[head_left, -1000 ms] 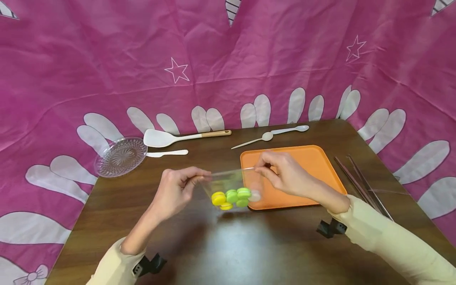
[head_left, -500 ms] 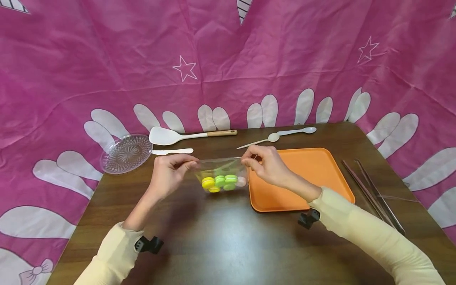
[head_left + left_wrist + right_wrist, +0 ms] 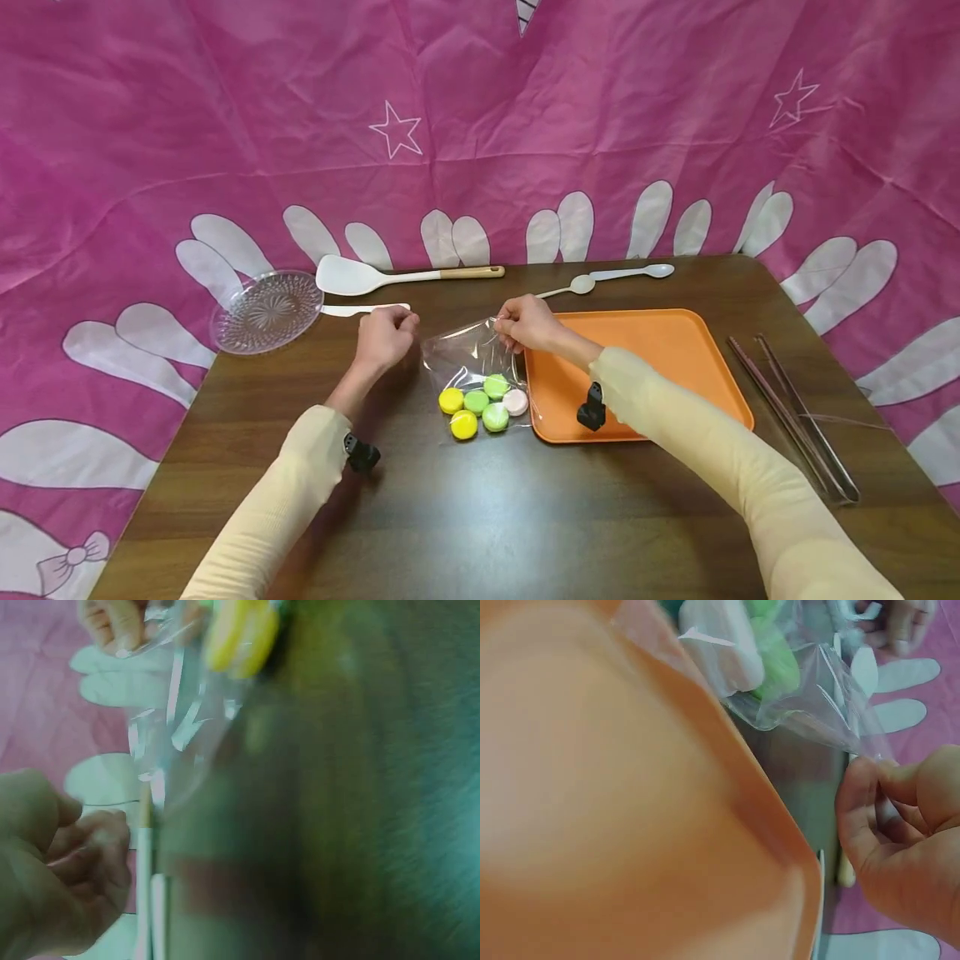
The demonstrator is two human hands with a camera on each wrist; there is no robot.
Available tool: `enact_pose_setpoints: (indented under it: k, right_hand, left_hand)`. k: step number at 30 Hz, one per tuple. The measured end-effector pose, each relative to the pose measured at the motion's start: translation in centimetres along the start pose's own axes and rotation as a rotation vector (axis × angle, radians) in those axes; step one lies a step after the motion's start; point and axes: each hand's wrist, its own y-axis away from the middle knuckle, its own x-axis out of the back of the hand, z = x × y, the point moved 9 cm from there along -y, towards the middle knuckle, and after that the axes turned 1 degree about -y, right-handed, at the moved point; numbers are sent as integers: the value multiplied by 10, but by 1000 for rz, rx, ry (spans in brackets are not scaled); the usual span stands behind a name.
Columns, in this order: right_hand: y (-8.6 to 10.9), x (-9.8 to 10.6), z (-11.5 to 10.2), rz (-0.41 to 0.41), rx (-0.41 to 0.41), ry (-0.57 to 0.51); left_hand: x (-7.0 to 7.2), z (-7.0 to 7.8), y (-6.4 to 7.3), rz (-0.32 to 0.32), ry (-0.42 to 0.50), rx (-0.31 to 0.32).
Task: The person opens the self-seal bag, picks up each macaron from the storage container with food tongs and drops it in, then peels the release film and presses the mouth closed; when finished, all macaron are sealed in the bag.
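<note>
A clear plastic bag (image 3: pixel 468 350) lies on the table, its upper right corner raised. Inside are several macarons: yellow (image 3: pixel 463 425), green (image 3: pixel 476 402) and one pale pink (image 3: pixel 515 402). My right hand (image 3: pixel 527 323) pinches the bag's corner between thumb and fingers, which the right wrist view shows closely. To the left of the bag, my left hand (image 3: pixel 386 339) holds nothing, fingers loosely curled. In the left wrist view a gap shows between this hand (image 3: pixel 67 862) and the bag's edge (image 3: pixel 180 742).
An orange tray (image 3: pixel 637 375) lies right of the bag, partly under the right forearm. Tongs (image 3: pixel 795 417) lie at the far right. Behind are a white spatula (image 3: pixel 352 275), a white knife (image 3: pixel 345 310), two spoons (image 3: pixel 582 284) and a clear plate (image 3: pixel 270 312).
The bag has come down onto the table, macarons spreading flat in it. My left hand has let go of its corner and moved away. My right hand still pinches the other corner.
</note>
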Motion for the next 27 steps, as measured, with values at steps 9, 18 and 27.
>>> enact_pose_setpoints:
  k: [9,18,27]
  right_hand:
    - [-5,-7,9,-19,-86,-142]
    - [-13,-10,12,81,-113,-84]
    - [4,35,15,192,-20,95]
  left_hand:
    - [-37,-31,12,-330,166,117]
    - [-23,-37,-13,-132,-18,111]
    - [2,-15,-1,14,-206,5]
